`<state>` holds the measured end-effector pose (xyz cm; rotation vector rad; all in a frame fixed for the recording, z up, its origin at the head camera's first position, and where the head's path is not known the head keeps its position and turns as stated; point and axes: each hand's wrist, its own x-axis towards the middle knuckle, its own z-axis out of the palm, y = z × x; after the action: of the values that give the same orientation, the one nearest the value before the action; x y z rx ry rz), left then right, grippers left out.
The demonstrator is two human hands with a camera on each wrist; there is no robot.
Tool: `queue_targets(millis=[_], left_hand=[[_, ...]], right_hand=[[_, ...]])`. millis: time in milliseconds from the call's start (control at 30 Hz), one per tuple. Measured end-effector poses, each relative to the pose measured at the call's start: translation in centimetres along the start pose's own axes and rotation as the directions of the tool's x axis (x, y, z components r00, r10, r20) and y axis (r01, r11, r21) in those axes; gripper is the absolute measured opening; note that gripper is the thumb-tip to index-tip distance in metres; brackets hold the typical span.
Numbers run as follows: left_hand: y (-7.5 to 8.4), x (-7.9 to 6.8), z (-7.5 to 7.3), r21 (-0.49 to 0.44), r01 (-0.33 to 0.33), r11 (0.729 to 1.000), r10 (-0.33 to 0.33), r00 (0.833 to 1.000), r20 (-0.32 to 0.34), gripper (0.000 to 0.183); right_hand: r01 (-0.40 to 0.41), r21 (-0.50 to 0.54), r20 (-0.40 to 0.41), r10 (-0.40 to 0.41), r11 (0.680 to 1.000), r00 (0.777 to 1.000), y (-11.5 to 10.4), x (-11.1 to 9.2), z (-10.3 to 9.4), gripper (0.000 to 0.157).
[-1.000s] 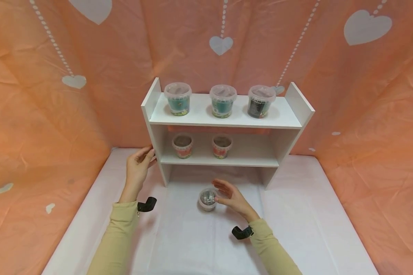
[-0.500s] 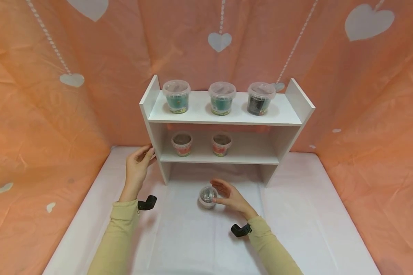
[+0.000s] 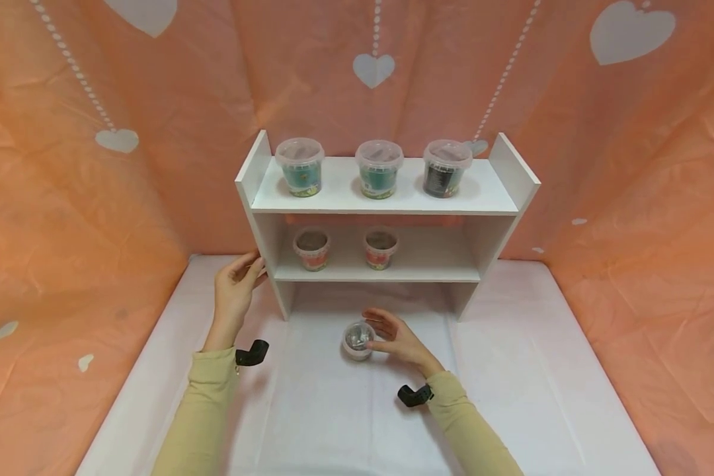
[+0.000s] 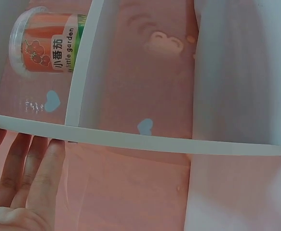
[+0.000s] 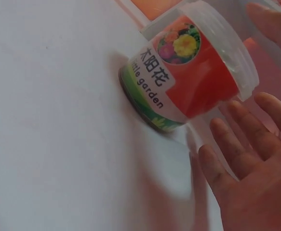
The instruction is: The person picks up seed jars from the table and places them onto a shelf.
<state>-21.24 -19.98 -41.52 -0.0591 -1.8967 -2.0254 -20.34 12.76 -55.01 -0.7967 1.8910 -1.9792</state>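
A clear plastic cup [image 3: 357, 340] stands on the table in front of the shelf unit. Its red "little garden" label with a flower picture faces the camera in the right wrist view, where the cup [image 5: 183, 72] appears tilted. My right hand [image 3: 400, 342] is at the cup's right side, fingers apart and extended, thumb over the near rim in the head view. Along the outer face of the white shelf unit's left side panel [image 3: 260, 228], my left hand [image 3: 233, 297] has its fingertips against the board. The left wrist view shows those fingers [image 4: 44, 178] nearly straight.
Three lidded tubs, two with green labels [image 3: 302, 168] [image 3: 378, 170] and one dark [image 3: 443, 170], stand on the top shelf. Two red-labelled cups [image 3: 313, 251] [image 3: 381, 250] sit on the middle shelf. A white cloth [image 3: 529, 357] covers the table; an orange curtain with hearts hangs behind.
The head view has shifted slightly. My right thumb has moved a little closer over the cup's rim; the left hand stays at the side panel and the cup stays put.
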Motion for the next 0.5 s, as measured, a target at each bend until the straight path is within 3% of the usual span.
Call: queue_targets(millis=[233, 500], left_hand=[[-0.26, 0.08, 0.01, -0.003, 0.005, 1.0, -0.005, 1.0, -0.004, 0.034], [-0.23, -0.02, -0.03, -0.015, 0.0, 1.0, -0.001, 1.0, -0.016, 0.034]], right_hand=[[-0.025, -0.027, 0.008, 0.025, 0.999, 1.0, 0.45, -0.13, 0.11, 0.077], [-0.035, 0.017, 0.023, 0.035, 0.999, 0.999, 0.37, -0.08, 0.28, 0.077]])
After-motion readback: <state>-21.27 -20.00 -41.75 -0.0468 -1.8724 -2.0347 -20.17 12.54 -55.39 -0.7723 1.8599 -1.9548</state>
